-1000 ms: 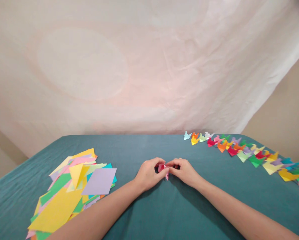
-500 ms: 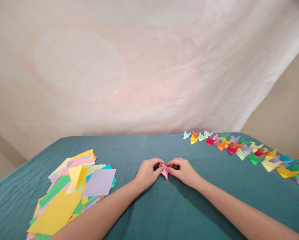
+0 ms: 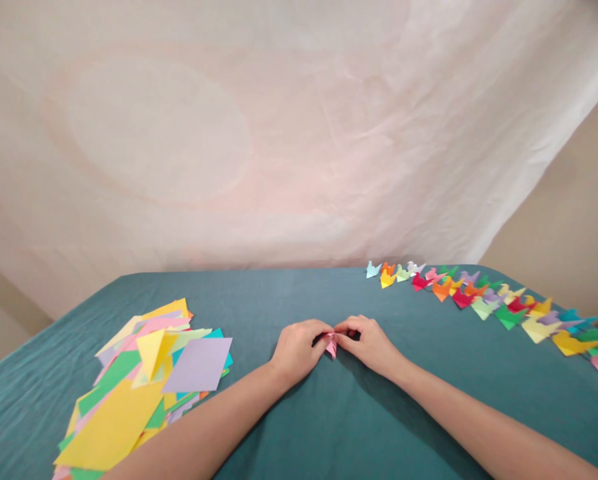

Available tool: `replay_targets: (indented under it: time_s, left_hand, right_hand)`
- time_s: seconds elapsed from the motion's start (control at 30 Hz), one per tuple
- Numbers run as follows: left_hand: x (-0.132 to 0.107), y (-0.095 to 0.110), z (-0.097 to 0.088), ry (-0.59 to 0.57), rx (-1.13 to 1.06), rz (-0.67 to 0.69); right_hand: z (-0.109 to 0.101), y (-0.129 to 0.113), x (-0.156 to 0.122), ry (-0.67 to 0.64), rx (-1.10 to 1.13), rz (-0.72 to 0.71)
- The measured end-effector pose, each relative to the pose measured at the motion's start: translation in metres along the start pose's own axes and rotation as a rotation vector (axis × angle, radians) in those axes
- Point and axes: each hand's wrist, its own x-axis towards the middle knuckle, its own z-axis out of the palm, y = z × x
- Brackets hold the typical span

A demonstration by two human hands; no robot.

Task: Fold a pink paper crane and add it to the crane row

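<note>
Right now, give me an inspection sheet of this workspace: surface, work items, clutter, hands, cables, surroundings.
Surface: teal cloth over the table, slightly wrinkled.
Job's things: small pink folded paper, between both hands at mid-table.
Clutter: loose pile of coloured paper squares at the left; row of folded paper figures along the far right.
Hands: left hand and right hand both pinch the pink folded paper.
Cables: nothing seen.
Surroundings: creased white sheet hanging behind; beige wall at the right.

We see a pile of coloured paper squares (image 3: 129,393) near left on the blue-green cloth (image 3: 329,427). Little folded paper birds (image 3: 483,307) sit in a row on the right. A white sheet (image 3: 279,133) hangs behind.
</note>
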Motion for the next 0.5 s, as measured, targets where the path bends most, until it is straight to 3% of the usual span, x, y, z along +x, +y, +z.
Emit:
replay_targets:
  time_s: [0.5]
  left_hand:
    - [0.0002, 0.0021, 0.0007, -0.007, 0.105, 0.06]
  right_hand:
    - [0.0043, 0.0063, -0.0034, 0.044, -0.186, -0.107]
